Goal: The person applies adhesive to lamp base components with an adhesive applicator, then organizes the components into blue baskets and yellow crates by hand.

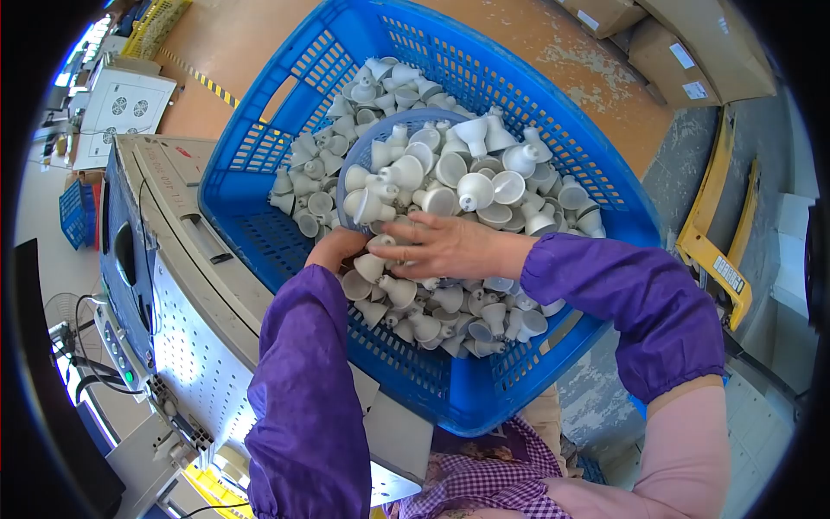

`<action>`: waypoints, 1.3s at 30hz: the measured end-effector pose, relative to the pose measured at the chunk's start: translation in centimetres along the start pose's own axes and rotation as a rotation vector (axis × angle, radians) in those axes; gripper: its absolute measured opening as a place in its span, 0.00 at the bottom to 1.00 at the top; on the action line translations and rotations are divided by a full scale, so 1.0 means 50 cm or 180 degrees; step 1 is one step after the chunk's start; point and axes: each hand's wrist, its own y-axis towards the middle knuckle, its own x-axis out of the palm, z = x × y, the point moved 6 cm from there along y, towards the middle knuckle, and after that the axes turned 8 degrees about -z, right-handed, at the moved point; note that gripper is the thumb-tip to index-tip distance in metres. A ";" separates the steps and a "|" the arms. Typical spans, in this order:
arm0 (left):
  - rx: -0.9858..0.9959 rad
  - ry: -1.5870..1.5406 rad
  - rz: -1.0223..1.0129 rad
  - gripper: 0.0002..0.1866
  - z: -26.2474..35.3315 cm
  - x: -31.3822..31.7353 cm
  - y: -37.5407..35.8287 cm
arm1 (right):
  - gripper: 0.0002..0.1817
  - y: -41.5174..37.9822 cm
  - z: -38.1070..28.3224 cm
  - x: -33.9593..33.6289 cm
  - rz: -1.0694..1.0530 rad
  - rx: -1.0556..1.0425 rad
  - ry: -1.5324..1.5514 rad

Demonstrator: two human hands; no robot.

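Note:
A blue plastic crate (510,65) holds a large heap of white lamp housings (428,324), cup-shaped with narrow stems. Within the heap sits a round grey-blue basin (353,156), tilted and filled with more of the same housings (475,190). My left hand (335,248) is at the basin's near left edge, its fingers mostly hidden by the basin and housings. My right hand (471,246) lies across the housings at the basin's near side, fingers stretched toward my left hand and slightly apart. No housing is visibly gripped in it.
On the left, a grey metal cabinet (186,251) with perforated panels stands against the crate. A yellow metal handle frame (709,233) rises at the right. Cardboard boxes (674,56) are stacked at the upper right. Yellow-black tape (203,80) marks the orange floor.

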 end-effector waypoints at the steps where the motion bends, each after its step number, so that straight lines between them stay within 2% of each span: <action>1: -0.0043 -0.0039 0.0050 0.16 0.001 -0.006 -0.002 | 0.18 0.002 0.008 -0.004 0.0007 0.0018 -0.0015; 3: -0.0124 -0.0125 0.0151 0.17 0.003 -0.015 -0.008 | 0.26 0.007 0.052 -0.039 0.0226 0.0654 0.0455; 4: -0.0152 -0.0175 0.0197 0.17 0.006 -0.019 -0.009 | 0.39 -0.006 0.066 -0.061 -0.0062 0.0915 0.0891; 6: -0.0236 -0.0312 0.0254 0.18 -0.001 -0.012 -0.011 | 0.48 -0.058 0.086 -0.120 0.0011 0.1549 0.1317; 8: -0.0210 -0.0248 0.0301 0.23 0.009 -0.018 -0.033 | 0.46 -0.155 0.107 -0.135 0.0030 0.2422 0.1534; 9: -0.0157 -0.0265 0.0303 0.23 0.031 -0.030 -0.052 | 0.43 -0.255 0.110 -0.114 0.0192 0.3072 0.1886; 10: -0.0109 0.0194 0.0646 0.24 0.053 -0.052 -0.070 | 0.40 -0.353 0.101 -0.086 0.0365 0.3737 0.2267; 11: -0.0062 0.0652 0.0981 0.25 0.070 -0.067 -0.078 | 0.42 -0.404 0.094 -0.083 0.0271 0.4086 0.2635; 12: 0.0324 0.0756 0.1131 0.31 0.091 -0.078 -0.079 | 0.44 -0.429 0.089 -0.086 0.0189 0.4432 0.3007; 13: 0.0340 0.0767 0.1125 0.31 0.093 -0.073 -0.078 | 0.44 -0.430 0.092 -0.093 0.0197 0.4450 0.2996; 15: 0.1066 0.1444 0.2270 0.40 0.137 -0.078 -0.138 | 0.48 -0.462 0.072 -0.057 -0.0143 0.6022 0.4822; 16: 0.1169 0.2040 0.2682 0.43 0.183 -0.052 -0.209 | 0.52 -0.466 0.086 -0.029 -0.0445 0.5710 0.5201; 17: 0.1256 0.2639 0.3087 0.46 0.240 -0.009 -0.294 | 0.52 -0.465 0.091 -0.001 -0.0417 0.5698 0.5200; 18: 0.2138 0.2472 0.3079 0.38 0.292 0.038 -0.359 | 0.52 -0.463 0.090 0.028 -0.0118 0.5812 0.5455; 19: 0.2420 0.2318 0.1923 0.30 0.317 0.098 -0.349 | 0.52 -0.456 0.087 0.043 0.0203 0.5911 0.5711; 20: 0.2241 0.2349 0.1093 0.37 0.323 0.193 -0.312 | 0.50 -0.442 0.082 0.041 0.0003 0.5880 0.5477; 21: 0.3562 0.2349 0.1077 0.35 0.345 0.269 -0.382 | 0.50 -0.425 0.084 0.031 0.0004 0.5820 0.5468; 22: 0.4066 0.2661 0.1376 0.29 0.333 0.334 -0.397 | 0.48 -0.397 0.084 0.019 -0.0052 0.5497 0.5838; 23: 0.4036 0.2651 0.1443 0.29 0.321 0.361 -0.369 | 0.46 -0.369 0.078 0.013 -0.0123 0.5157 0.6202; 25: 0.4085 0.3442 0.1894 0.22 0.305 0.390 -0.330 | 0.45 -0.333 0.059 0.020 0.0052 0.5147 0.6103; 26: 0.4063 0.3463 0.1915 0.22 0.298 0.378 -0.314 | 0.45 -0.302 0.047 0.018 0.0328 0.4944 0.6121; 28: 0.3742 0.3785 0.2152 0.16 0.289 0.335 -0.303 | 0.46 -0.256 0.034 0.021 0.0942 0.4729 0.6368; 29: 0.3748 0.3814 0.2124 0.16 0.280 0.321 -0.311 | 0.46 -0.241 0.026 0.018 0.0975 0.4738 0.6392; 31: 0.3181 0.3514 0.1829 0.13 0.277 0.263 -0.329 | 0.48 -0.190 0.030 -0.014 0.1025 0.4162 0.6555; 32: 0.3200 0.3521 0.1828 0.13 0.271 0.243 -0.340 | 0.48 -0.173 0.026 -0.016 0.0941 0.4005 0.6649; 33: 0.3307 0.2855 0.1821 0.14 0.264 0.208 -0.353 | 0.48 -0.164 0.025 -0.018 0.0979 0.4028 0.6639; 34: 0.3388 0.2189 0.1791 0.16 0.255 0.174 -0.359 | 0.48 -0.148 0.024 -0.027 0.0908 0.3711 0.6587; 35: 0.3250 0.1712 0.1900 0.16 0.247 0.135 -0.346 | 0.48 -0.137 0.025 -0.037 0.0823 0.3385 0.6514; 36: 0.3084 0.1225 0.2002 0.16 0.241 0.098 -0.329 | 0.43 -0.137 0.026 -0.051 0.0779 0.3267 0.6352; 38: 0.2540 0.0615 0.2801 0.16 0.224 0.030 -0.326 | 0.40 -0.153 0.042 -0.055 0.1003 0.3316 0.6094; 39: 0.2541 0.0610 0.2804 0.16 0.214 0.015 -0.310 | 0.36 -0.171 0.058 -0.060 0.1222 0.3367 0.5824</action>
